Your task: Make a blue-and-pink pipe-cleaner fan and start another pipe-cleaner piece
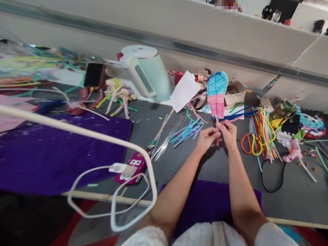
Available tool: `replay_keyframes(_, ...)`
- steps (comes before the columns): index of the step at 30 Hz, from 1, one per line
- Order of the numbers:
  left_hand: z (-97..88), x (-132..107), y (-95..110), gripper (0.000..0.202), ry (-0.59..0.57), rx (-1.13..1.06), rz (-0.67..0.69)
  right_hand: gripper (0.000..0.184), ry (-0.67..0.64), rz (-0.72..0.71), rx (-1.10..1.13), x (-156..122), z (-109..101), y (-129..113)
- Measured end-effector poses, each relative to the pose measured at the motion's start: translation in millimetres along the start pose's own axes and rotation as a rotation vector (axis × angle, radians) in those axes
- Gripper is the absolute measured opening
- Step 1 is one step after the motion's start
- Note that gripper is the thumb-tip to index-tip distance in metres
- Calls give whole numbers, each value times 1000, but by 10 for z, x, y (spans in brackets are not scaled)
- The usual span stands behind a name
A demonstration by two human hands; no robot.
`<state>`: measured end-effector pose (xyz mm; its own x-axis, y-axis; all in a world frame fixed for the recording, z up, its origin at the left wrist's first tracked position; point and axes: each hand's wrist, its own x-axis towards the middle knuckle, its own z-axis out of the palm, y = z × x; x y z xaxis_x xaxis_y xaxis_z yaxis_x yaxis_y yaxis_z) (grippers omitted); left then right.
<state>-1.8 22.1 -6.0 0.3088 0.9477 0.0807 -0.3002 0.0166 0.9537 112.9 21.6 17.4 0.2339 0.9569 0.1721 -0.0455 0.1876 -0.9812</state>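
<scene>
A leaf-shaped piece made of pipe cleaners (217, 97), blue at the top and pink below, stands upright above the table. Its pink stem is pinched by my left hand (207, 138) and, slightly higher, by my right hand (227, 131). Fingertips of both hands nearly meet around the stem, and its lower end pokes out below them. Left of my hands lies a pile of short blue and purple pipe cleaners (186, 132). To the right are scissors (252, 143) with red and yellow handles, beside a bundle of colourful pipe cleaners (265, 133).
A pale green kettle (151, 73) stands at the back with a paper sheet (185, 90) beside it. A white cable (102, 131) arches across the left foreground near a magenta power bank (134, 167). A pink glue gun (294, 152) lies right. Purple cloth (64, 153) covers the left table.
</scene>
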Motion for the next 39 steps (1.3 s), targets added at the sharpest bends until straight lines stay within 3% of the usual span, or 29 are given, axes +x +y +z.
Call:
replay_keyframes(4,7,-21,57,37,-33,1,-6,22,33,93,151,9,0,6)
replay_keyframes(11,-32,-38,73,41,-140,-99,-72,26,-114,205,277,-36,-13,-50)
replay_keyframes(16,-12,-36,47,41,-149,-141,-106,23,-54,91,189,-35,-8,-44)
replay_keyframes(21,39,-8,7,39,-53,-105,-37,21,25,-96,-12,5,12,-6)
replay_keyframes(24,41,8,-3,38,15,-64,-5,21,50,-129,-81,9,27,5)
replay_keyframes(33,-7,-15,30,39,-14,-64,-57,22,28,60,149,-13,21,-17)
replay_keyframes(39,-56,-32,59,43,-167,-172,-184,22,-86,157,275,-32,-3,-50)
